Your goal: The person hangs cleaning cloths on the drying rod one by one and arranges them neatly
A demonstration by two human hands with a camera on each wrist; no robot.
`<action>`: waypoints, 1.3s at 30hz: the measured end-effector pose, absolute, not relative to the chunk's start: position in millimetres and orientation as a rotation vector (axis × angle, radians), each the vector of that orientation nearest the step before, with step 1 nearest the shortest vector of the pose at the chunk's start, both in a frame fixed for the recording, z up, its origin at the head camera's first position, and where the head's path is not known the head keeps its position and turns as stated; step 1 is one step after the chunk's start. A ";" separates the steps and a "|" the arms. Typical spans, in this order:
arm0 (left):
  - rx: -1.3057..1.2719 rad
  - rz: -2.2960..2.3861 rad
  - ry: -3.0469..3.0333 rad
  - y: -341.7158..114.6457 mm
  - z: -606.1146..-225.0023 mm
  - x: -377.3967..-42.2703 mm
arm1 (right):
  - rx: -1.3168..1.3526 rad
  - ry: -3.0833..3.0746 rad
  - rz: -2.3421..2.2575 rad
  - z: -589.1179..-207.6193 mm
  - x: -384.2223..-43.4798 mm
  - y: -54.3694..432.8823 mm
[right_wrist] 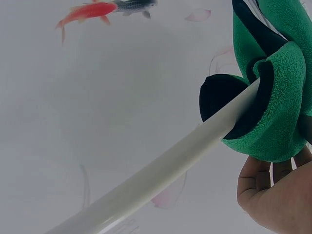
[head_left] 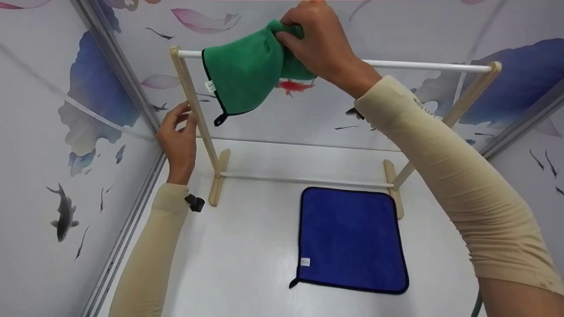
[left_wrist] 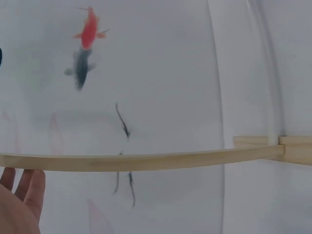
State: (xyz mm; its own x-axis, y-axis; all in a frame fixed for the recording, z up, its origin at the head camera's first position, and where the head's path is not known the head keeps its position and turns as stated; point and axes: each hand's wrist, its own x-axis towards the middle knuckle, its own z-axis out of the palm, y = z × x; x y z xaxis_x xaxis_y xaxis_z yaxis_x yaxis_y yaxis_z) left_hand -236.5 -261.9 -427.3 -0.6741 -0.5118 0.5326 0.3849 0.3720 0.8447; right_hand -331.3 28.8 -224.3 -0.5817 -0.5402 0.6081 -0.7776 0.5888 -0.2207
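Note:
My right hand (head_left: 324, 44) pinches a green towel (head_left: 246, 70) with black edging over the white top rail (head_left: 427, 66) of a drying rack. Part of the towel hangs to the left of that hand, with a small white tag and a black loop at its lower corner. In the right wrist view the green towel (right_wrist: 280, 107) wraps around the rail (right_wrist: 161, 161), bunched above my fingers. My left hand (head_left: 178, 141) touches the left wooden upright (head_left: 194, 101). The left wrist view has its fingertips (left_wrist: 34, 183) right at the edge of that upright.
A blue towel (head_left: 352, 237) with black edging lies flat on the white table (head_left: 238, 255), in front of the rack. Wooden feet (head_left: 216, 189) and a lower white rail (head_left: 304, 179) form the rack's base. Printed wall panels (head_left: 53, 145) with fish enclose the space.

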 end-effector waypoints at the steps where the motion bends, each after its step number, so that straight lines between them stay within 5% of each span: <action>1: 0.109 -1.384 -1.813 -260.2 -422.1 -235.8 | 1.041 -2.341 0.655 -224.4 -331.9 28.8; 10: -0.054 -1.287 -1.783 -253.2 -399.8 -242.3 | 1.029 -2.358 0.660 -225.1 -336.1 31.2; 21: -0.244 -1.709 -1.857 -249.3 -389.2 -262.6 | 0.989 -2.379 0.642 -226.1 -333.9 31.9; 39: -0.291 -1.944 -1.629 -258.2 -378.1 -264.9 | 0.980 -2.271 0.798 -231.5 -326.5 43.6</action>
